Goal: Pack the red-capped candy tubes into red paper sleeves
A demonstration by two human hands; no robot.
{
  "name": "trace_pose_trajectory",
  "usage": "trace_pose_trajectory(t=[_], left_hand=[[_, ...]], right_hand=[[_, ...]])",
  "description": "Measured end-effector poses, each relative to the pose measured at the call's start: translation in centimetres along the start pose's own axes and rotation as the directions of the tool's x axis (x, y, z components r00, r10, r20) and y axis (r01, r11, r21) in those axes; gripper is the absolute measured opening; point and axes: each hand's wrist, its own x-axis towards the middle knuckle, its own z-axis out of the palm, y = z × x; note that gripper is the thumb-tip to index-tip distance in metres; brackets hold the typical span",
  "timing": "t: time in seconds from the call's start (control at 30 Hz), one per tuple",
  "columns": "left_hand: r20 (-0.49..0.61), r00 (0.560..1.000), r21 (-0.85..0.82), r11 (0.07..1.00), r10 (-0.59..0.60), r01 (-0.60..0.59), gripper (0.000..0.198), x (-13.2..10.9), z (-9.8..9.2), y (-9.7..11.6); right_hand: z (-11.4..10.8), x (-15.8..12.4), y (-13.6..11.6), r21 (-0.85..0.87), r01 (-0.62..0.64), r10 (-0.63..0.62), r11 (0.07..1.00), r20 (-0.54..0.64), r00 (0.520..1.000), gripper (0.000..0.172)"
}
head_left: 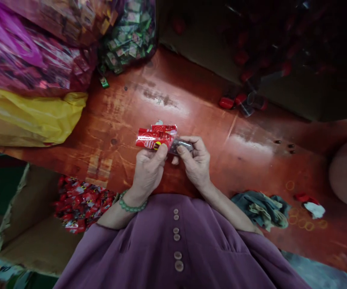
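My left hand (148, 170), with a green bead bracelet (132, 208) at its wrist, pinches a glossy red printed wrapper (145, 138) under the thumb. My right hand (197, 166) is closed on a small dark see-through tube (185, 144), its thumb pressing on the near side. The wrapper's right edge meets the tube's left end; I cannot tell whether the tube is partly inside it. Another red printed piece (164, 128) shows just behind the wrapper, and a small whitish bit lies beyond it. Both hands are just above the table's near edge.
A cardboard box (37, 228) with many red wrapped pieces stands at lower left. Bulging bags (59, 68) and a yellow bag (31, 116) lie at upper left. Red-capped tubes (227, 102) spill from a dark box at upper right. A cloth (262, 208) and rubber bands (305, 224) lie right.
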Motion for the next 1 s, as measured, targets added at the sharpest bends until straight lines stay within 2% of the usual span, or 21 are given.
trace_pose_trajectory(t=[0.17,0.23,0.33,0.43,0.57,0.67,0.73,0.83,0.9,0.93,1.0], left_hand=[[-0.043,0.999,-0.051,0.999,-0.006,0.004,0.022,0.9,-0.2,0.7],[-0.047,0.999,-0.068,0.997,0.023,-0.026,0.021,1.3,-0.5,0.7],[-0.065,0.997,-0.067,0.997,0.044,-0.049,0.025,1.7,-0.8,0.3],[-0.06,0.998,-0.074,0.997,0.01,-0.015,0.03,1.9,-0.9,0.1],[-0.078,0.996,-0.084,0.995,0.05,-0.057,0.03,1.8,-1.0,0.3],[-0.041,0.995,-0.059,0.994,0.089,-0.092,0.026,1.9,-1.2,0.5],[0.025,0.992,-0.029,0.992,0.123,-0.122,0.027,2.2,-1.4,0.5],[0.125,0.977,0.061,0.981,0.174,-0.183,0.03,2.6,-1.8,0.6],[0.156,0.972,0.123,0.973,0.176,-0.196,0.029,2.8,-1.9,0.6],[0.15,0.974,0.135,0.972,0.169,-0.19,0.027,2.8,-1.8,0.6],[0.098,0.983,0.109,0.98,0.155,-0.166,0.025,2.9,-1.5,0.6]], right_hand=[[-0.6,-0.1,0.0,-0.056,-0.012,0.021,0.998,0.179,0.984,0.025],[-1.1,0.1,-0.1,-0.057,-0.004,0.016,0.998,0.208,0.978,0.028],[-1.5,0.2,0.0,-0.047,0.053,-0.043,0.998,0.198,0.979,0.031],[-1.5,0.3,0.2,-0.077,0.127,-0.113,0.989,0.17,0.979,0.034],[-1.2,0.4,0.3,-0.185,0.213,-0.186,0.959,0.154,0.971,0.032],[-1.1,0.5,0.3,-0.27,0.288,-0.252,0.919,0.163,0.954,0.03],[-1.1,0.5,0.4,-0.254,0.265,-0.231,0.93,0.157,0.96,0.028],[-1.4,0.6,0.9,-0.071,0.098,-0.084,0.993,0.173,0.981,0.027],[-1.4,0.6,1.3,0.02,0.016,-0.02,1.0,0.203,0.979,0.027],[-1.4,0.6,1.4,0.015,0.021,-0.023,1.0,0.197,0.98,0.027],[-1.2,0.6,1.6,-0.098,0.123,-0.108,0.988,0.15,0.983,0.027]])
